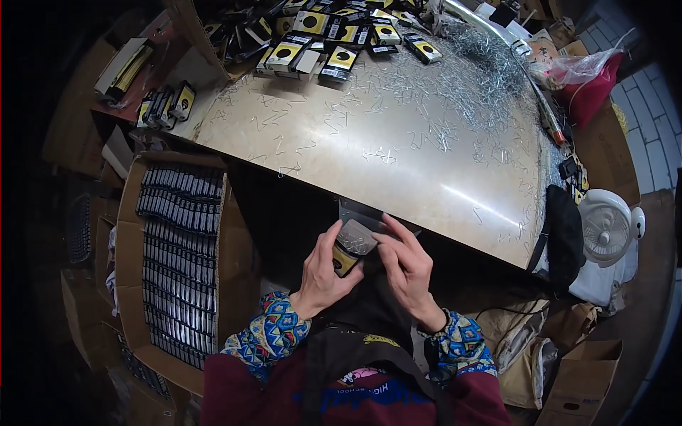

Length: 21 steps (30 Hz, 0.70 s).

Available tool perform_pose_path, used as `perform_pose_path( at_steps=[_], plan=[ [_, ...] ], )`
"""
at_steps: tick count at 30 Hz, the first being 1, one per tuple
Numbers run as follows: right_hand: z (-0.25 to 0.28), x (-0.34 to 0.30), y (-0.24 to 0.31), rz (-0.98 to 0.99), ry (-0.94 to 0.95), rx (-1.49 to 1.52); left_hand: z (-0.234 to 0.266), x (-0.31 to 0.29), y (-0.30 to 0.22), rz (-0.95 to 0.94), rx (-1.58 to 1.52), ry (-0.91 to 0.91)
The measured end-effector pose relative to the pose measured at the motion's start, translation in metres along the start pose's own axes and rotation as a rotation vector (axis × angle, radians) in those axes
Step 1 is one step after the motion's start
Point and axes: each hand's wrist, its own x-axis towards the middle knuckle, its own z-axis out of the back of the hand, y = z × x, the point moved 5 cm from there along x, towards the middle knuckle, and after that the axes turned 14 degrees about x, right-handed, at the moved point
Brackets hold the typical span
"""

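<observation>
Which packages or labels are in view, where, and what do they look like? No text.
Small card pack: between left hand and right hand, clear grey top, yellow-black base.
Loose packs: far end of table, flat yellow-black rectangles with a dark disc.
Carton: left of the table, brown cardboard, rows of dark packs on edge.
Few packs: shelf at upper left, yellow-black.
Cardboard box: lower right, plain brown.

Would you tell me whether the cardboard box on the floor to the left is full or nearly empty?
Nearly full: the open cardboard box holds tight rows of dark packets almost end to end.
</observation>
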Motion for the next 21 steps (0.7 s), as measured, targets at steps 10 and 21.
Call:
perform_pose_path(
  at_steps=[10,21],
  plan=[
    [-0.008,-0.009,-0.002,-0.004,-0.009,0.089,-0.009,-0.003,-0.004,-0.082,0.022,-0.034],
    [-0.012,-0.018,-0.018,-0.203,0.021,0.276,-0.002,0.012,-0.019,-0.006,0.135,-0.013]
  ],
)
